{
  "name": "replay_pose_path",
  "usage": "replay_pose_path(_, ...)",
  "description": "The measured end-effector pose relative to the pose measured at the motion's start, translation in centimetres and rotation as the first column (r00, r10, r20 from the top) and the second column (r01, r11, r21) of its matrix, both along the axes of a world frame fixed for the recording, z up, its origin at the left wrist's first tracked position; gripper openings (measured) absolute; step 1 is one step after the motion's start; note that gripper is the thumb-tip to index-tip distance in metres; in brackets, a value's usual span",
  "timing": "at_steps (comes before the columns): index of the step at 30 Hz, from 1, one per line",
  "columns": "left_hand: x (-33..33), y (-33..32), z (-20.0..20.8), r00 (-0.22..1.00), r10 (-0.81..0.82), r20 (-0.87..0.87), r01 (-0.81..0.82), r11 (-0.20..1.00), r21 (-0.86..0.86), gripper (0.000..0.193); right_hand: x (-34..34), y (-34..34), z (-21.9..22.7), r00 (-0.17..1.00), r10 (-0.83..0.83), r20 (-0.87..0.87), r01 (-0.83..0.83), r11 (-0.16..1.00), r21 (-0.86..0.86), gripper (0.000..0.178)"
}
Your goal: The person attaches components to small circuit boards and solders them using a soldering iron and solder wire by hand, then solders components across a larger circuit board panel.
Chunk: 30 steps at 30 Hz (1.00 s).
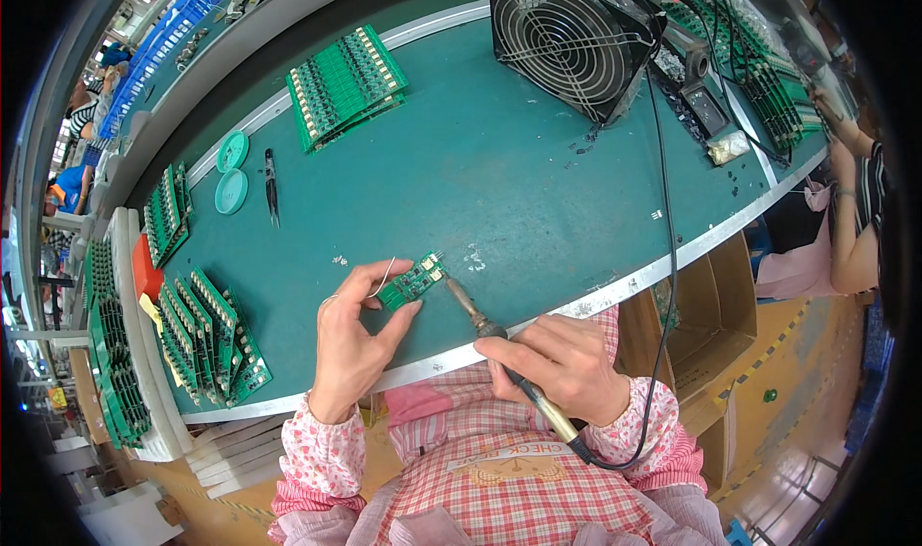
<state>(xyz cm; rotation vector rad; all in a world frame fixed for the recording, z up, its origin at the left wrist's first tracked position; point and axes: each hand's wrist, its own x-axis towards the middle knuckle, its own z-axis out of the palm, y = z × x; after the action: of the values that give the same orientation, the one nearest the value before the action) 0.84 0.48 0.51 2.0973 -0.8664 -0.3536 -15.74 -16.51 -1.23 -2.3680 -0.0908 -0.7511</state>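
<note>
My left hand (357, 337) pinches a small green circuit board (413, 283) by its near left end, above the front part of the green work mat. A thin pale wire, probably solder, curves up between these fingers. White connectors and short pins sit at the board's far right end. In my right hand (567, 365) is a soldering iron (526, 383), gripped round its handle. Its tip lies at the right edge of the board, by the connectors; whether it touches is too small to tell. A black cord runs from the iron's lower end.
A black fan (567, 42) stands at the back right, beside a soldering stand (706, 109). Board stacks lie at the back (348, 87) and left (211, 339). Tweezers (272, 189) rest by two turquoise round dishes (230, 191). The iron's cord (669, 248) crosses the mat's right side. Another person's arm (843, 162) is at far right.
</note>
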Motion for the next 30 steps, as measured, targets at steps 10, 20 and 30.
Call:
replay_pose_path(10, 0.5, 0.1, 0.9, 0.979, -0.034, -0.199, 0.039, 0.999, 0.023, 0.036, 0.3, 0.5, -0.2, 0.996, -0.089, 0.018, 0.083, 0.971, 0.222, 0.03)
replay_pose_path(20, 0.4, -0.3, 0.4, 0.947, 0.018, -0.321, -0.033, 0.999, -0.043, 0.026, 0.2, -0.1, -0.3, 0.998, -0.066, -0.002, 0.06, 0.882, 0.467, 0.029)
replay_pose_path(30, -1.2, -0.1, 0.6, 0.693, 0.051, 0.719, 0.053, 0.991, -0.121, 0.035, -2.1, 0.5, 0.5, 0.963, -0.156, 0.22, 0.182, 0.978, -0.103, 0.023)
